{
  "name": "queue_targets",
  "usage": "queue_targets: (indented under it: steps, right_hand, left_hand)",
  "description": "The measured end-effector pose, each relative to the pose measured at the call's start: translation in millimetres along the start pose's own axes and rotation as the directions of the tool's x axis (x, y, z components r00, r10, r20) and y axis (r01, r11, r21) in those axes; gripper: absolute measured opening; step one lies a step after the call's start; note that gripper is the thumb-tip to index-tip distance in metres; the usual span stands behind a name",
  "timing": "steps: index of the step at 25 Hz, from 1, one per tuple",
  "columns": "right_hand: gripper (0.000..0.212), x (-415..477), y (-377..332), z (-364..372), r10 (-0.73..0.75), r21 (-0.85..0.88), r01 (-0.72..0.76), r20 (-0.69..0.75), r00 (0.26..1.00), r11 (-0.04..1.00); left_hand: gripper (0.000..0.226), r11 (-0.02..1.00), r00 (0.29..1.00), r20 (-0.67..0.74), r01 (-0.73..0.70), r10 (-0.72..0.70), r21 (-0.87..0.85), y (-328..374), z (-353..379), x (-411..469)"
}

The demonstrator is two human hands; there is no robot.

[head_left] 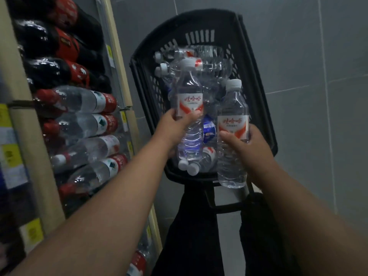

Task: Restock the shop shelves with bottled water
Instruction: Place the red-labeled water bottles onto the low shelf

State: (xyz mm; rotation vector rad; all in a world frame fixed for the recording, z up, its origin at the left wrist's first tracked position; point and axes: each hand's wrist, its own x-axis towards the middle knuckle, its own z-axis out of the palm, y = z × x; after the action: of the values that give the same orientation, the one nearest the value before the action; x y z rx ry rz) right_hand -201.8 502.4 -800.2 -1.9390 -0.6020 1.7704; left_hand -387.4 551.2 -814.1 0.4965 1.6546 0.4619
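- Left hand (175,124): fingers and thumb wrapped round the lower label of one water bottle, arm stretched forward.
- Left water bottle (189,96): clear, white cap, white-and-red label. It is upright in the left hand's grasp, above the basket, with its cap well beyond the fingers.
- Right hand (249,144): clasped round the label of a second water bottle, thumb across the front.
- Right water bottle (232,124): same kind, upright, held just beside the left hand's bottle but apart from it. Its base hangs below the right hand, over the basket's near rim.
- Basket (257,100): black slotted plastic, beneath and beyond both hands.
- Loose bottles (211,64): lying on their sides in the basket, some beyond the hands, some under them.
- Blue-labelled bottle (209,130): in the basket, between the two hands.
- Shelf (117,56): to the left of the left hand.
- Dark drink bottles (49,42): shelved, red labels.
- Clear shelved bottles (83,102): nearest the left forearm.
- Floor (318,56): grey tile.
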Motion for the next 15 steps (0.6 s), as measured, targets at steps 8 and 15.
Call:
queue_targets:
  steps: [8,15]
  right_hand:
    - [0.065,-28,18,-6,-0.001,-0.172,0.062,0.337,0.942,0.983]
    - [0.040,-90,68,-6,0.092,-0.315,0.124,0.590,0.802,0.941]
  left_hand:
    - [0.030,0.889,0.993,-0.094,0.014,-0.065,-0.458,-68,23,-103]
    - [0.049,0.716,0.954,-0.258,-0.072,-0.155,-0.694,-168,25,-192]
